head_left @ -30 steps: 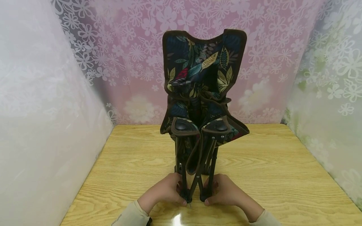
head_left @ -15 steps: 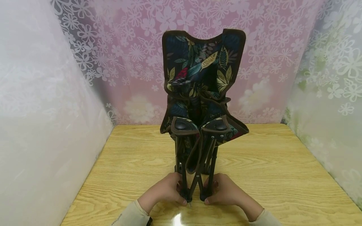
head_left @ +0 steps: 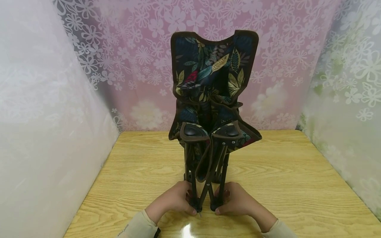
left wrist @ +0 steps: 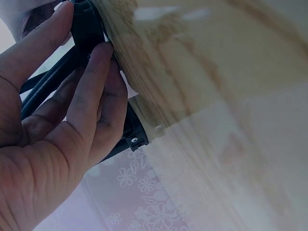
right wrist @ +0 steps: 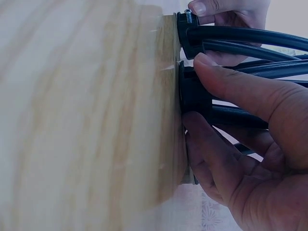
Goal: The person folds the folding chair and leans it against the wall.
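Note:
A half-folded camping chair with dark leaf-print fabric and brown edging stands upright on the wooden table. Its black tube legs are drawn close together and cross at the front. Low down, my left hand holds the black plastic foot of the left front leg between thumb and fingers. A small silver screw sticks out of that foot, by the left thumb. My right hand grips the other front foot, its thumb and fingertips on either side of it. The two feet are a short gap apart.
Behind the table hangs a pink curtain with white flowers. Pale sheeting closes off the left side, and a flowered sheet the right. One of the back feet shows beyond my left fingers.

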`<state>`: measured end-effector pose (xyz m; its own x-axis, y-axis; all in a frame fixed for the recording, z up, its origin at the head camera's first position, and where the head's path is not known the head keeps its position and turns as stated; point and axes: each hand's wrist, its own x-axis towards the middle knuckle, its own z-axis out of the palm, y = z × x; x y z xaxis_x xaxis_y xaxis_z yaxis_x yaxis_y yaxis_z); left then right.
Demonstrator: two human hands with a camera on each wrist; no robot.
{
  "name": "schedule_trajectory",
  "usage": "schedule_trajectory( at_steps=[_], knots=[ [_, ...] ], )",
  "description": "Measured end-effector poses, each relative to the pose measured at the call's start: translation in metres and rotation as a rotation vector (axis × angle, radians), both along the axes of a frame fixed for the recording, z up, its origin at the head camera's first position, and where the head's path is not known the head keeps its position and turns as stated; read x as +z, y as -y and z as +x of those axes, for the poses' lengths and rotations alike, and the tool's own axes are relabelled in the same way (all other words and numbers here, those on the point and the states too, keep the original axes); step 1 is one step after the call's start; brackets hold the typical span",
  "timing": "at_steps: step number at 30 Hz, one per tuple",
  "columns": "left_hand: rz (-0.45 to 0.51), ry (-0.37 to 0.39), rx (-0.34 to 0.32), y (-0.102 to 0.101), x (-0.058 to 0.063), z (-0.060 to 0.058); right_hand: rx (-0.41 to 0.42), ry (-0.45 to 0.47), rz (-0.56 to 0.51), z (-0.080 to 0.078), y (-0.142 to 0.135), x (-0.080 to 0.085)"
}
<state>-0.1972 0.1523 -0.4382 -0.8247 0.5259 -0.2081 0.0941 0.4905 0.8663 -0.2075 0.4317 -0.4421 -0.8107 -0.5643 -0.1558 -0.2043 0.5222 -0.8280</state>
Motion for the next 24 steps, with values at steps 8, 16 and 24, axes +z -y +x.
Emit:
schedule_trajectory(
  at_steps=[8, 16, 24],
  knots=[
    [-0.005, 0.007, 0.001, 0.0004, -0.0008, -0.0013, 0.000, -0.004, -0.002, -0.0003, 0.0003, 0.0005],
    [-0.027, 0.002, 0.000, 0.0000, -0.0006, -0.0025, -0.004, -0.001, -0.001, -0.0002, 0.0003, 0.0002],
    [-0.031, 0.005, 0.002, 0.0008, -0.0008, -0.0032, -0.001, -0.009, 0.007, -0.0008, 0.0000, -0.0002]
  ],
)
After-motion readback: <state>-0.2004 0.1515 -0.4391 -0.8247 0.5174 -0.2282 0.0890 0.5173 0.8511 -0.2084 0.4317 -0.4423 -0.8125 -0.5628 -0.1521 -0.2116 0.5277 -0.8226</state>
